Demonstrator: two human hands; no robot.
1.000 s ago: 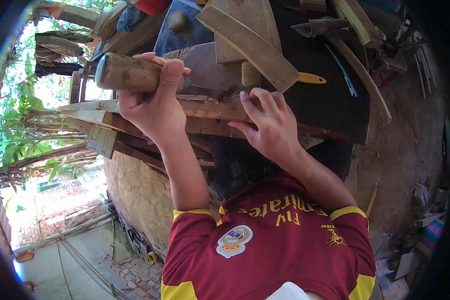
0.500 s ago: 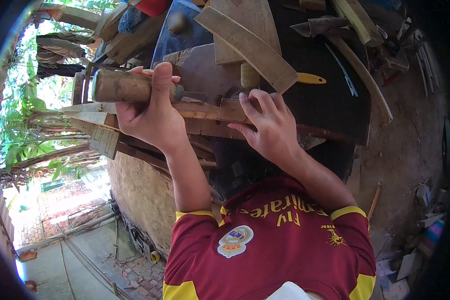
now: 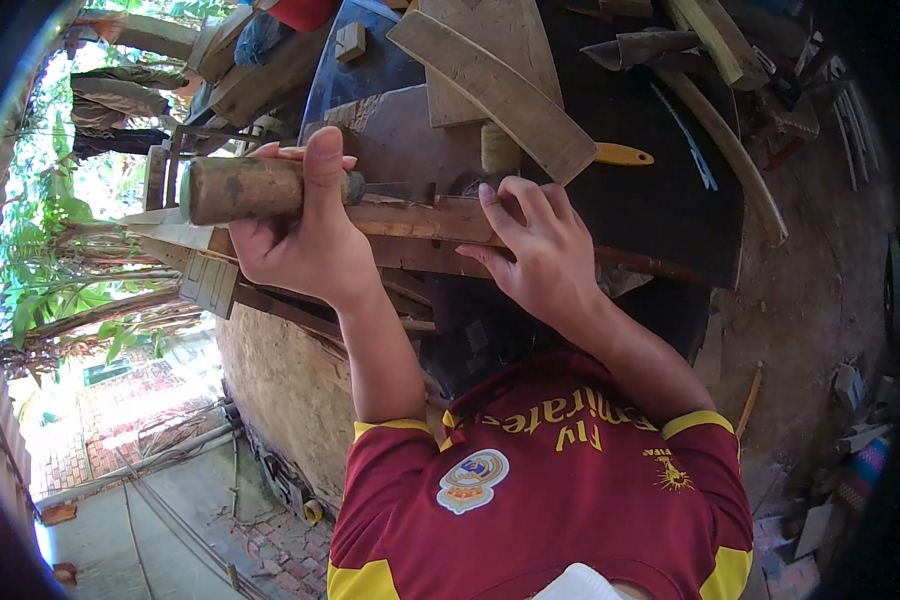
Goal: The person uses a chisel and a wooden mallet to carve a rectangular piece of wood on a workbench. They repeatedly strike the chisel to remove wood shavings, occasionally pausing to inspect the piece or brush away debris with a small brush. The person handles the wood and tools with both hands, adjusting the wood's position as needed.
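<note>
A wooden-handled chisel (image 3: 242, 190) lies sideways in my left hand (image 3: 310, 235), fingers wrapped round the handle and thumb raised along it. Its thin metal blade reaches right over a long wooden workpiece (image 3: 400, 220) at the bench's near edge. My right hand (image 3: 540, 240) has its curled fingers and thumb on a short block (image 3: 457, 216) at that workpiece, gripping it. The blade's tip is partly hidden near my right fingers. Just beyond, a yellow-handled brush (image 3: 622, 155) lies partly under a curved board (image 3: 490, 95).
The dark bench (image 3: 685, 230) carries a flat board (image 3: 480, 30), a blue panel (image 3: 365, 70) with a small wooden block (image 3: 350, 40), a blue thin item (image 3: 685, 135) and several offcuts (image 3: 715, 45). Outdoor foliage (image 3: 70, 280) shows at left, a worn floor (image 3: 800, 330) at right.
My left hand and the chisel have moved down toward me and slightly left. The small object on the blue panel, blurred earlier, now shows sharply. My right hand stays put.
</note>
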